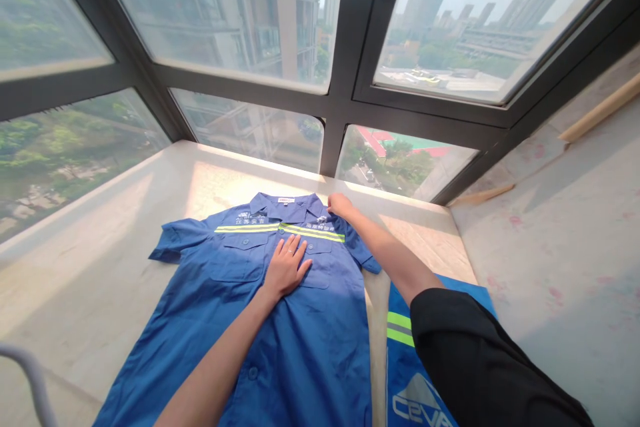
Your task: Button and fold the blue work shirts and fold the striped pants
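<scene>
A blue short-sleeved work shirt (pixel 210 307) lies spread front side up, its collar towards the window. Yellow-green reflective stripes and white lettering cross its chest. My left hand (pixel 287 265) rests flat on the chest beside the button line, fingers spread, with a ring on one finger. At the shoulder on the right, my right hand (pixel 339 204) has its fingers closed in a pinch at the shirt's edge by the sleeve seam. The fingertips there are small and partly hidden.
A second blue garment (pixel 397 363) with a reflective stripe and "CEVA" lettering lies to the right, partly under my sleeve. The pale stone sill (pixel 100 253) meets window frames (pixel 333 103) behind and a patterned wall (pixel 565 267) on the right. A grey curved tube (pixel 30 373) stands at lower left.
</scene>
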Motion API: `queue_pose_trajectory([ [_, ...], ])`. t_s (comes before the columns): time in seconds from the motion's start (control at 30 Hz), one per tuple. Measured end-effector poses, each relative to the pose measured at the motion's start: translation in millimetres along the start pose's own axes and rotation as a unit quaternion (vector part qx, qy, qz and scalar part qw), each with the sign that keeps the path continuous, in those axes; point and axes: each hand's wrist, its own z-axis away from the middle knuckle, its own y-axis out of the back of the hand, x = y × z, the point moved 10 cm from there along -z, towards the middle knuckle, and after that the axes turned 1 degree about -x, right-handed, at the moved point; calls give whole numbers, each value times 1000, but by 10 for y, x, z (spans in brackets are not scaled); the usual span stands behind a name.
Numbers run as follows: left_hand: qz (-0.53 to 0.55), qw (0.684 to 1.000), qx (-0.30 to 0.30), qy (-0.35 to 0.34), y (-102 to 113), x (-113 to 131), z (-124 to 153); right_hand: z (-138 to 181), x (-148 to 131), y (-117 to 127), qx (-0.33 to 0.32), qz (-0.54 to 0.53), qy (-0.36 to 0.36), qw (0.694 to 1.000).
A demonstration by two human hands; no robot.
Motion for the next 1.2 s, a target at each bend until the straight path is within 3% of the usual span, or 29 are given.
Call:
queue_pose_trajectory([
  [0.23, -1, 1000, 0, 0, 1, 4, 2, -18, -65, 19, 18, -2, 16, 1000],
  [0.67, 10, 1000, 11, 7, 8, -12, 19, -281, 336, 9, -20, -76, 26, 997],
  [1.03, 5, 1000, 20, 5, 6, 3, 50, -244, 366, 159, 53, -62, -4, 997],
  [1.13, 18, 1000, 17, 2, 48, -46, -47, -145, 292, 231, 71, -68, 18, 995],
  [1.2, 34, 999, -5, 21, 93, -175, -258, -76, 244, 257, 76, -70, 35, 994],
])
